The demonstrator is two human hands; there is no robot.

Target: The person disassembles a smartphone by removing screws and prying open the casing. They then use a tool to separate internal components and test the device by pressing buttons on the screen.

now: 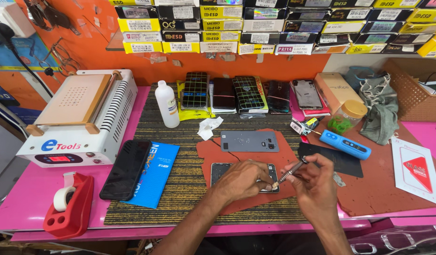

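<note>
Pink bench (19,198): tape dispenser (69,205) at front-left corner, black phone (126,169) beside it. Mid-front, our left hand (239,181) presses down on the opened phone (219,172); our right hand (317,184) grips a screwdriver (290,173), tip at the phone's right edge.

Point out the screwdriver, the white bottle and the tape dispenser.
screwdriver (289,174), head view, middle of its metal shaft, held in the right hand.
white bottle (168,106), head view, middle of its body.
tape dispenser (75,208), head view, its red body.
</note>
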